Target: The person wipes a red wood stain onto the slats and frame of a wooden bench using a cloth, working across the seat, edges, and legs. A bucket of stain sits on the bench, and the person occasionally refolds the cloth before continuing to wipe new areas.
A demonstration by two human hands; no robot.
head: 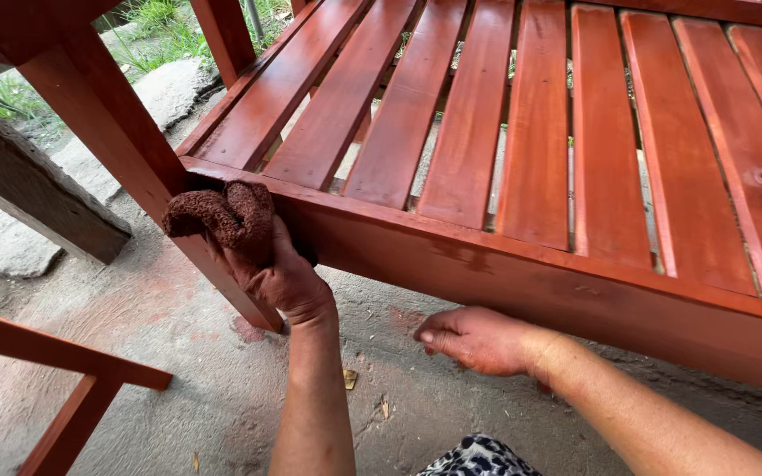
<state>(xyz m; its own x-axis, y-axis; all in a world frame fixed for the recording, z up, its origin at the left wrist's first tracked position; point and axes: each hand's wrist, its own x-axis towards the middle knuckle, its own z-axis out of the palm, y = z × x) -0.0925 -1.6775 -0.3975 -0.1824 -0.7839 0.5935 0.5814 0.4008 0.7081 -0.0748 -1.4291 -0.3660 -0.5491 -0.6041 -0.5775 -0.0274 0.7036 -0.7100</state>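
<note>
at the left edge a red-stained wooden frame (63, 375) stood on the concrete floor (178, 353). the left hand (280, 273) was closed tight around a brown rag (222, 216), which bunched above the fingers and pressed against the front left corner of the slatted wooden bench (504, 176), where the leg (116, 141) met the front rail. to the right, the right hand (478, 339) hung loosely curled and held nothing, just below the bench's front rail.
</note>
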